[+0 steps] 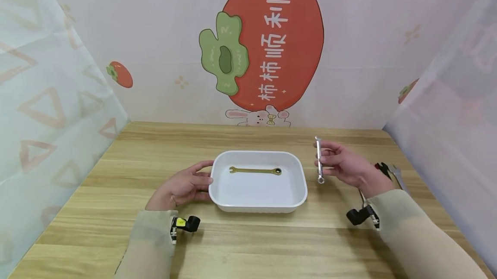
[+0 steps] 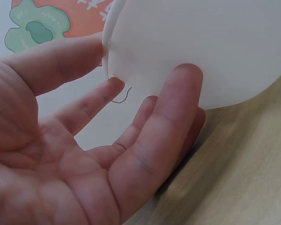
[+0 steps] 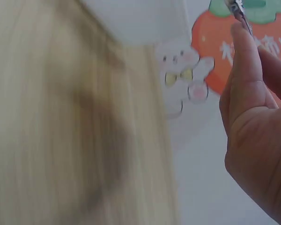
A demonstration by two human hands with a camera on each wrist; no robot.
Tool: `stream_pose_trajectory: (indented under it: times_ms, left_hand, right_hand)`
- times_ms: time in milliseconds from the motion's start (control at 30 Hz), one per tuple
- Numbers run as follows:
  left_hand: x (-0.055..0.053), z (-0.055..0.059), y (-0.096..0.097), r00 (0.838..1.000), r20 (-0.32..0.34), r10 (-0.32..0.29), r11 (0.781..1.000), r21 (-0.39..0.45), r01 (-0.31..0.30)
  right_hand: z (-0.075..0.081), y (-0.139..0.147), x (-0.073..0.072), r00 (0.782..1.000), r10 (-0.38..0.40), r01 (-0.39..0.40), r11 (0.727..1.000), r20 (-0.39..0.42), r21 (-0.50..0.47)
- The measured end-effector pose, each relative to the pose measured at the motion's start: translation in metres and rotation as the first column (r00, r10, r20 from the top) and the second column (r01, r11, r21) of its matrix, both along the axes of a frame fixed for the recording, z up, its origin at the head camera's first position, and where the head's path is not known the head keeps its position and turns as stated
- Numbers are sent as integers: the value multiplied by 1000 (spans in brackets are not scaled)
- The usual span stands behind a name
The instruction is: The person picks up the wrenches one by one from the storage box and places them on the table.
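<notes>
A white tray sits on the wooden table with a gold combination wrench lying inside it. My left hand is at the tray's left end, its fingertips touching the rim and outer wall. The left wrist view shows those fairly straight fingers against the white wall. To the right of the tray, my right hand pinches a silver combination wrench above the table. In the right wrist view only one end of that wrench shows, past the fingertips.
More wrenches lie on the table at the right, partly hidden behind my right hand and forearm. A printed cloth backdrop stands at the table's far edge, with cloth sides at left and right. Wood surface surrounds the tray.
</notes>
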State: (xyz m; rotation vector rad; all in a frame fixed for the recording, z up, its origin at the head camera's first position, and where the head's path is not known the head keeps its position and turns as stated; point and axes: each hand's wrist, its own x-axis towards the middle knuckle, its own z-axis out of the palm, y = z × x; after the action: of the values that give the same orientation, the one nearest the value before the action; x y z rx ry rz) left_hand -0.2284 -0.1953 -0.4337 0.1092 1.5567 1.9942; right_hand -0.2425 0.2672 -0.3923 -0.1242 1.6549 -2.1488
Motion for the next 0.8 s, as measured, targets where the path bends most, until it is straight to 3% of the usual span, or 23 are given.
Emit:
stream_pose_trajectory:
  times_ms: [100, 167, 300, 400, 667, 800]
  left_hand:
    - [0, 0, -1, 1000, -1, 2, 1000, -7, -2]
    - [0, -1, -1, 1000, 1, 7, 1000, -13, -7]
    - [1, -1, -3, 1000, -3, 8, 1000, -19, -8]
    - [1, -1, -2, 1000, -5, 3, 1000, -16, -3]
    - [0, 1, 0, 1000, 3, 0, 1000, -15, 0]
    - [0, 1, 1, 1000, 5, -6, 1000, -13, 6]
  right_hand:
    - [-4, 22, 3, 1000, -20, 21, 994, -12, 111]
    - [-7, 34, 4, 999, -37, 43, 972, -32, 231]
    - [-13, 50, 5, 996, -55, 79, 883, -66, 464]
    - [-18, 58, 8, 995, -60, 94, 814, -77, 573]
    - [-25, 69, 21, 995, -24, 89, 673, -99, 734]
    - [-28, 71, 25, 997, -19, 71, 643, -77, 763]
